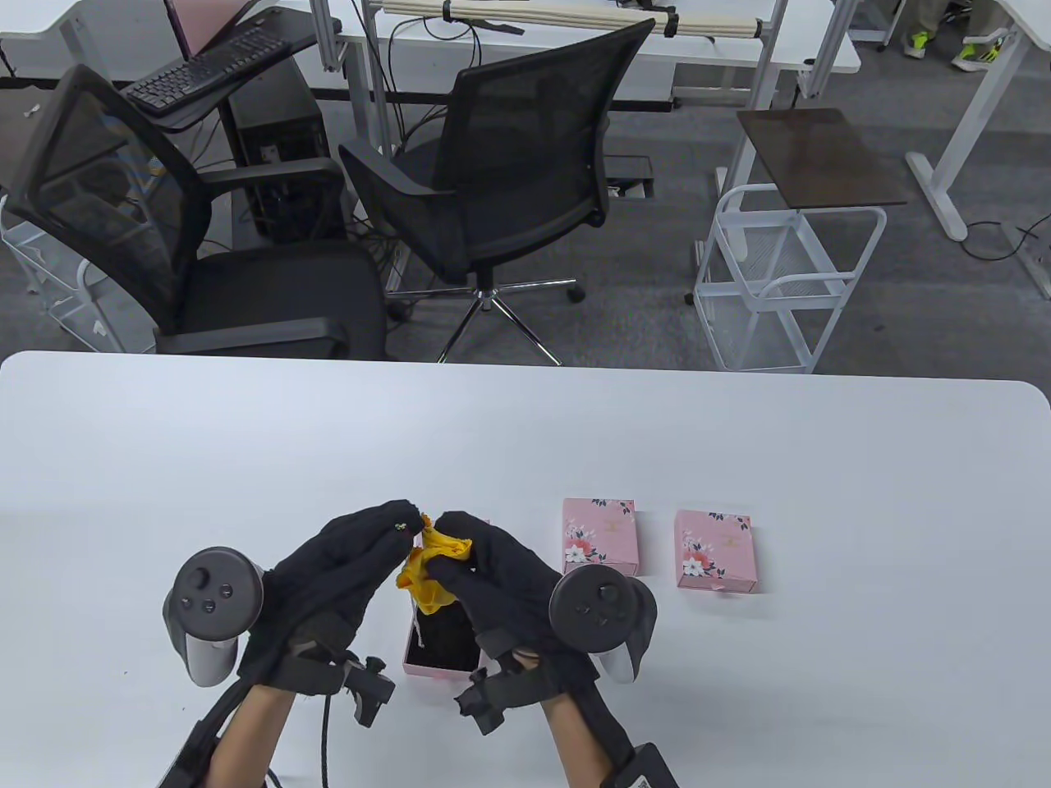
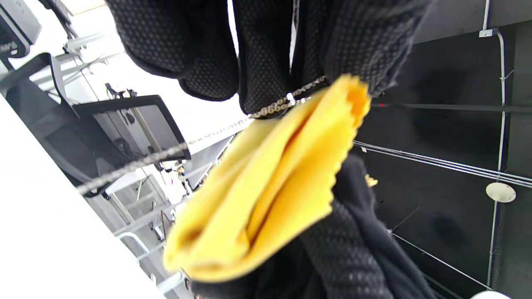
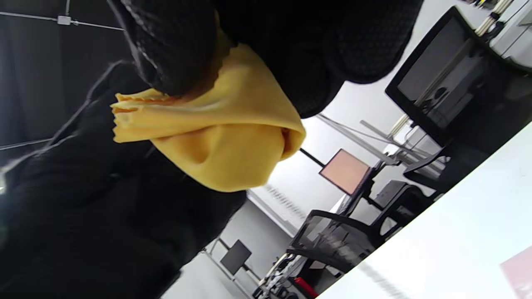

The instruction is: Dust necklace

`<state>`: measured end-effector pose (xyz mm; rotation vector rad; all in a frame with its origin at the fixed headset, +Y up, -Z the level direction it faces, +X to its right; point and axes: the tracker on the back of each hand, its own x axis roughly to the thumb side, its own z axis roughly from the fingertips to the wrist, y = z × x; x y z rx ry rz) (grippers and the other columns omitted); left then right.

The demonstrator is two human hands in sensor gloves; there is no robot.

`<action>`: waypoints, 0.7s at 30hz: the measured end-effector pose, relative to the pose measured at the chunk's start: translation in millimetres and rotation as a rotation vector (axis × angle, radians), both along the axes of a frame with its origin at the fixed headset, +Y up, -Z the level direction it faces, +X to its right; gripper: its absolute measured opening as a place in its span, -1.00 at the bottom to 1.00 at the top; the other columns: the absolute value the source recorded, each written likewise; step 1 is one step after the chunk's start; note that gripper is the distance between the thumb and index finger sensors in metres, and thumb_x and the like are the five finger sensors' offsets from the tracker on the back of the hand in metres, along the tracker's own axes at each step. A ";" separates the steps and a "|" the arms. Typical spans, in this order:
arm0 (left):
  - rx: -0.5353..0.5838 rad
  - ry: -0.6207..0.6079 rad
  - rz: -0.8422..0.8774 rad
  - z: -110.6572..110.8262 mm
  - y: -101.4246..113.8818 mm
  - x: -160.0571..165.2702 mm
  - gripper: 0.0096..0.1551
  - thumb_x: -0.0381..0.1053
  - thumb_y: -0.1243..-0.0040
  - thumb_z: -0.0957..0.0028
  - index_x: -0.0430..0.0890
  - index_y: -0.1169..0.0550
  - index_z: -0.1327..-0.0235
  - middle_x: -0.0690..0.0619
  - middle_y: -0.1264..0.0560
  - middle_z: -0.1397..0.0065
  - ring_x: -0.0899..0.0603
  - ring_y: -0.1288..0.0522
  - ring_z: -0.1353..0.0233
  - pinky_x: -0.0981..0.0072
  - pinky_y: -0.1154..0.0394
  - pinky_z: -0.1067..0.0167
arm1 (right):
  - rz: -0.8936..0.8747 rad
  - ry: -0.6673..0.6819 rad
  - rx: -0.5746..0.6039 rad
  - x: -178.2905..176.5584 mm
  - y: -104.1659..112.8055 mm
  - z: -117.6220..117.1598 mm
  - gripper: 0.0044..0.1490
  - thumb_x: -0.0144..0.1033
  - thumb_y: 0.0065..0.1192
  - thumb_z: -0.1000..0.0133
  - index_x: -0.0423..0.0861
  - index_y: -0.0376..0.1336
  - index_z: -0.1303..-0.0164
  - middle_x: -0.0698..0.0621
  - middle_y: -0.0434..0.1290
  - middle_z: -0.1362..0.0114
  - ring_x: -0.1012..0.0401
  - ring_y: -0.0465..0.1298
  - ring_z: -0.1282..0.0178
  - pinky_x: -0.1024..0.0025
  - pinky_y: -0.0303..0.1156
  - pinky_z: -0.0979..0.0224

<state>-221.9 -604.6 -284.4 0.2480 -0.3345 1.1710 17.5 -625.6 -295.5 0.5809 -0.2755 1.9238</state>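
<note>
While dusting looks under way, we log it as unfinished. Left hand point(image 1: 345, 566): fingers pinch the chain point(image 2: 274, 108) at the fingertips, above the table point(image 1: 739, 460). Right hand point(image 1: 493, 574): fingers curl round a bunched yellow cloth point(image 1: 431, 566), pressed to the chain where the hands meet, at 12 o'clock of the open box point(image 1: 443, 648). The chain's free end trails toward 8 o'clock in the left wrist view. Two closed pink boxes point(image 1: 599, 535) lie at 3 o'clock of the hands, well apart. Hidden: how much chain sits inside the cloth, any pendant or clasp, the chain in the table view. How much is wiped, we cannot tell.
</note>
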 end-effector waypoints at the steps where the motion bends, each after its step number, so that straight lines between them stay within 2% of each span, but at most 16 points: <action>1: -0.004 -0.006 0.006 -0.2 -0.6 1.0 -0.61 0.19 -0.37 -0.21 0.09 -0.71 -0.21 0.01 -0.65 -0.43 -0.26 -0.51 -0.44 -0.12 -0.49 -0.31 | -0.004 0.008 0.001 -0.9 0.2 0.6 -0.36 -0.21 0.32 -0.27 -0.16 0.25 -0.53 -0.26 0.45 -0.46 -0.15 0.53 -0.28 0.01 0.46 -0.32; 10: -0.039 -0.029 0.078 0.8 -4.6 8.1 -0.60 0.19 -0.38 -0.20 0.09 -0.71 -0.21 -0.07 -0.58 -0.45 -0.26 -0.52 -0.47 -0.12 -0.51 -0.31 | 0.021 -0.080 0.060 -13.6 1.2 12.1 -0.25 -0.22 0.40 -0.21 -0.26 0.22 -0.55 -0.31 0.44 -0.45 -0.16 0.53 -0.26 0.01 0.48 -0.31; 14: -0.036 0.003 0.066 4.0 -5.6 13.2 -0.62 0.18 -0.38 -0.19 0.12 -0.70 -0.20 -0.08 -0.53 -0.46 -0.25 -0.52 -0.48 -0.12 -0.52 -0.31 | 0.036 -0.185 0.118 -22.7 0.4 19.8 -0.17 -0.20 0.48 -0.16 -0.33 0.22 -0.53 -0.34 0.45 -0.41 -0.14 0.56 -0.21 0.04 0.51 -0.28; 17: -0.045 -0.004 0.042 4.0 -7.1 17.7 -0.62 0.18 -0.38 -0.20 0.12 -0.69 -0.21 -0.10 -0.51 -0.46 -0.26 -0.51 -0.48 -0.11 -0.52 -0.31 | 0.035 -0.274 0.121 -24.8 -0.8 23.3 -0.19 -0.18 0.51 -0.14 -0.34 0.26 -0.47 -0.32 0.50 -0.33 -0.10 0.58 -0.12 0.06 0.53 -0.24; 21: -0.061 -0.021 0.054 1.9 -10.3 20.0 -0.62 0.18 -0.37 -0.21 0.12 -0.68 -0.22 -0.10 -0.48 -0.49 -0.29 -0.47 -0.51 -0.14 -0.50 -0.33 | 0.053 -0.327 0.139 -25.4 -1.1 25.5 -0.25 -0.16 0.52 -0.15 -0.36 0.31 -0.38 -0.25 0.56 -0.22 -0.05 0.60 -0.02 0.08 0.54 -0.18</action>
